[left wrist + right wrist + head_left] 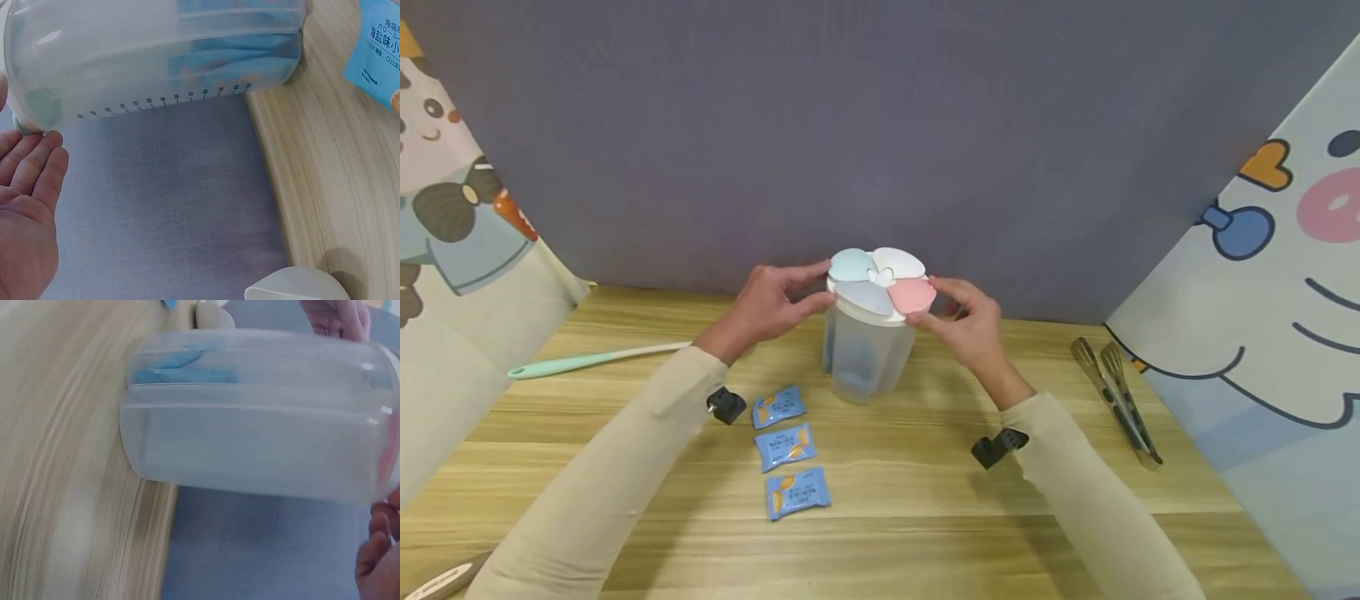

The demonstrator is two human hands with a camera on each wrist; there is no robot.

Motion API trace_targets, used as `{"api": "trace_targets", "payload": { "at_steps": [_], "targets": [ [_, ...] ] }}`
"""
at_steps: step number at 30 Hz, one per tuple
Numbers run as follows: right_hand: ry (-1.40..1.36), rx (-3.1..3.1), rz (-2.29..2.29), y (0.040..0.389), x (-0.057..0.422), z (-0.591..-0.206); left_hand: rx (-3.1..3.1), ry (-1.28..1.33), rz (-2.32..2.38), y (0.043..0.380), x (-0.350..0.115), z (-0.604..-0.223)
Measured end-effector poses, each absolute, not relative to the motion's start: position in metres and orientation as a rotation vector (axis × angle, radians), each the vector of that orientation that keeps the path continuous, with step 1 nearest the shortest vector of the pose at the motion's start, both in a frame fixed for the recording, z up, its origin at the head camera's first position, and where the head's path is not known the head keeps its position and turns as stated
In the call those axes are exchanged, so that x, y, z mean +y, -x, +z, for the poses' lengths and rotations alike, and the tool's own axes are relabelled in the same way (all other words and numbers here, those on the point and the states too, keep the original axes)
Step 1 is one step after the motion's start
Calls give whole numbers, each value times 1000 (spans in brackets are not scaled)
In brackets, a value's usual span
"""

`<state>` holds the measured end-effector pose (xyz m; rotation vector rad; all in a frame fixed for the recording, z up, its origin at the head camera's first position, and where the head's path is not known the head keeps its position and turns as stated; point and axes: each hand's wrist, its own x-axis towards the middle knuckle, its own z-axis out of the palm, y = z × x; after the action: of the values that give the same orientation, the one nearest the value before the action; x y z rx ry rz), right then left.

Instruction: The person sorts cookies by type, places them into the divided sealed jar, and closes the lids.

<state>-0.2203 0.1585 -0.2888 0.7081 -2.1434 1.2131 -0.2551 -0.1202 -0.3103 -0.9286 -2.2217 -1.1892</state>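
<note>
A clear plastic storage canister [872, 362] stands upright near the back of the table. Its round lid [880, 277] bears petal-shaped flaps in mint, white, grey and pink, all lying flat. At the lid's left rim, my left hand [769, 302] holds on with thumb and fingers. My right hand [968, 323] grips the opposite rim by the pink flap, thumb in front. Blue packets [244, 56] show through the canister wall in one part of it. Three blue snack packets [786, 446] lie in a column on the table, front left of the canister.
A utensil with a mint handle [568, 364] lies at the left, partly behind my left arm. Metal tongs [1116, 400] lie at the right. A brown handle [448, 577] pokes in at the lower left. A grey panel [880, 125] rises behind the table.
</note>
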Motion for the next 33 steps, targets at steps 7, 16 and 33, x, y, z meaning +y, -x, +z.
{"api": "trace_targets", "payload": {
  "at_steps": [7,16,33],
  "targets": [
    [-717,-2016,1099,216,152,-298,-2201,910,-1216,255,-121,-312],
    [-774,-1909,1011,226,154,-319,-2169,847,-1190,255,-121,-314],
    [-1044,-2278,1427,246,178,-280,-2157,842,-1167,247,-113,-308]
  ]
}}
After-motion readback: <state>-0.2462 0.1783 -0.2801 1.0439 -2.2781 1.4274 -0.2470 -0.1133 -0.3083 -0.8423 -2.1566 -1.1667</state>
